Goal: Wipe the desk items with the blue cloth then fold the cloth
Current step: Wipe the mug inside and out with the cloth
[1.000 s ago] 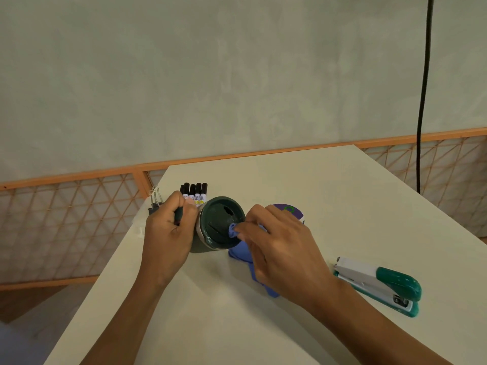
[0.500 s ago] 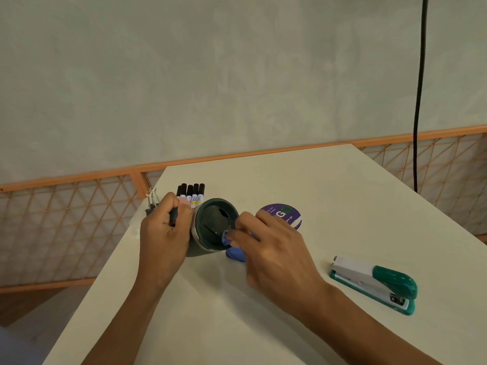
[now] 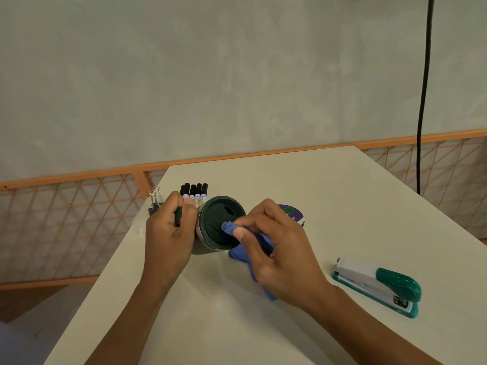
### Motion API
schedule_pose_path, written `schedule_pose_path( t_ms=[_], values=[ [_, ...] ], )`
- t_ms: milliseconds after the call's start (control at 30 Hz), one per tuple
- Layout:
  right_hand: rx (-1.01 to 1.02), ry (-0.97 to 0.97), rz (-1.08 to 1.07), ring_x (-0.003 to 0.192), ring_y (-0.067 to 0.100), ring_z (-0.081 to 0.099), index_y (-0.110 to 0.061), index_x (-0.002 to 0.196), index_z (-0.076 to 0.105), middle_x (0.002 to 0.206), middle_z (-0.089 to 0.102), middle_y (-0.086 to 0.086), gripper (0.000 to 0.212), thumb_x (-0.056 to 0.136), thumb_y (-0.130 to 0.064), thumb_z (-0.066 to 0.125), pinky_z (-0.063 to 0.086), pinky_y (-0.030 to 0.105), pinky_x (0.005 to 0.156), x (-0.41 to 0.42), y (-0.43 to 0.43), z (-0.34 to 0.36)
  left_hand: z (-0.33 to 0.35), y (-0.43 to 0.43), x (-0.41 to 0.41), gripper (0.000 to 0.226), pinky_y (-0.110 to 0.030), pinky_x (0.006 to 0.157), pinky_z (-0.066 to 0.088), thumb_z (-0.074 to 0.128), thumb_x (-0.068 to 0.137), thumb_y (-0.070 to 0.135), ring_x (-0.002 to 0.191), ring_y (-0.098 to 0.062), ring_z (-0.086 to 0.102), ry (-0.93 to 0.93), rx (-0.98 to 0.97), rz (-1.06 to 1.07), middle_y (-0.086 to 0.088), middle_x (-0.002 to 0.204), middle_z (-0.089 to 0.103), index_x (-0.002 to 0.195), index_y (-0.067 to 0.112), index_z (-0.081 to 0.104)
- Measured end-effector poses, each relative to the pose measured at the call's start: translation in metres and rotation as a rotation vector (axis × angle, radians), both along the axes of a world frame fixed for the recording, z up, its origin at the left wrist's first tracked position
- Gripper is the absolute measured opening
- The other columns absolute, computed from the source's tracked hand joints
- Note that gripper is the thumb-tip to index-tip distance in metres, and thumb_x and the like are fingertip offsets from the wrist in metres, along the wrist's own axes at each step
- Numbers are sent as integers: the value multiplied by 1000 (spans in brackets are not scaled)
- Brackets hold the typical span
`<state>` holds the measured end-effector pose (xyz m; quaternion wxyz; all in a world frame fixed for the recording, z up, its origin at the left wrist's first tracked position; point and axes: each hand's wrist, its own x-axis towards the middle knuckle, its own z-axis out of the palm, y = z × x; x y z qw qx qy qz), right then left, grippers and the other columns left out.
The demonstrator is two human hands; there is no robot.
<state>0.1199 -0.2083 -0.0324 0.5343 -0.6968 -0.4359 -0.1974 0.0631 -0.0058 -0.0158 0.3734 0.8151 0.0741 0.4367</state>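
Observation:
A dark green mug (image 3: 220, 221) with a steel body lies tipped on the cream desk (image 3: 303, 185), its lidded top facing me. My left hand (image 3: 168, 233) grips the mug's green handle. My right hand (image 3: 274, 246) pinches a bunched blue cloth (image 3: 228, 227) and presses it against the mug's lid. The rest of the cloth hangs under my palm down to the desk.
Several black markers (image 3: 193, 192) lie side by side behind the mug, with binder clips (image 3: 155, 200) at the desk's left edge. A purple round disc (image 3: 292, 213) lies behind my right hand. A green and grey stapler (image 3: 379, 285) sits at the right. A black cable (image 3: 423, 101) hangs at the back right.
My right hand has shifted the cloth across the mug's lid, first toward the lower left rim, then back to its middle. My left hand keeps its hold on the handle.

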Motion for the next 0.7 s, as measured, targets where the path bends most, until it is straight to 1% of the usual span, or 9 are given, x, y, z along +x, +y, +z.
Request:
schedule_pose_path(
  t_ms=[133, 233, 300, 367, 400, 467, 567, 633, 700],
  values=[
    [-40, -108, 1, 92, 11, 61, -16, 118, 76, 107, 61, -5, 16, 106, -22, 67, 51, 31, 72, -10, 7, -3, -2, -3, 1, 40, -16, 53, 34, 52, 112, 18, 58, -9, 41, 12, 7, -14, 11, 63, 45, 74, 26, 40],
    [-126, -217, -68, 87, 13, 58, -17, 117, 75, 106, 61, -3, 16, 107, -22, 64, 49, 33, 69, -10, 7, -4, -3, -4, 1, 42, -13, 54, 34, 53, 111, 19, 59, -10, 42, 22, 31, 1, 12, 63, 45, 74, 32, 39],
    [-199, -274, -147, 83, 14, 55, -18, 112, 74, 102, 59, -3, 14, 106, -22, 62, 47, 35, 66, -8, 6, -4, -4, 1, 1, 42, -17, 55, 33, 54, 111, 21, 61, -13, 40, 19, 40, 21, 9, 64, 43, 73, 29, 39],
    [-250, -261, -193, 82, 13, 53, -21, 107, 73, 98, 58, -5, 12, 105, -25, 61, 48, 37, 65, -6, 6, -5, -5, 5, 1, 40, -20, 55, 33, 54, 111, 28, 62, -15, 39, 10, 58, 45, 5, 65, 42, 74, 23, 41],
    [-254, -241, -196, 83, 12, 53, -22, 106, 73, 97, 58, -7, 12, 104, -26, 61, 49, 37, 66, -5, 4, -5, -4, 6, 1, 39, -21, 55, 34, 53, 111, 29, 63, -15, 40, 8, 58, 52, 5, 65, 43, 74, 21, 41],
    [-226, -196, -174, 85, 10, 54, -22, 105, 74, 98, 59, -9, 13, 104, -28, 62, 49, 32, 69, -4, 1, -4, -3, 3, 1, 39, -16, 55, 35, 54, 112, 23, 62, -12, 43, 15, 33, 41, 8, 65, 46, 74, 23, 42],
    [-140, -163, -122, 88, 8, 58, -21, 110, 77, 101, 62, -8, 14, 104, -29, 68, 49, 25, 73, -5, 0, -3, -2, -3, 0, 38, -13, 54, 36, 52, 112, 19, 60, -9, 45, 12, 18, 22, 11, 65, 47, 75, 21, 42],
    [-102, -185, -108, 87, 11, 60, -19, 113, 78, 101, 64, -5, 16, 104, -29, 69, 50, 27, 72, -6, 3, -6, -1, -4, 0, 38, -13, 54, 36, 51, 112, 18, 59, -7, 44, 18, 3, 8, 12, 64, 47, 75, 21, 42],
    [-112, -247, -157, 85, 14, 61, -19, 116, 79, 102, 66, -3, 19, 105, -32, 68, 51, 31, 71, -4, 6, -10, -1, -3, -1, 38, -12, 55, 36, 52, 112, 17, 59, -6, 44, 12, -18, -16, 11, 64, 48, 75, 18, 43]
  ],
)
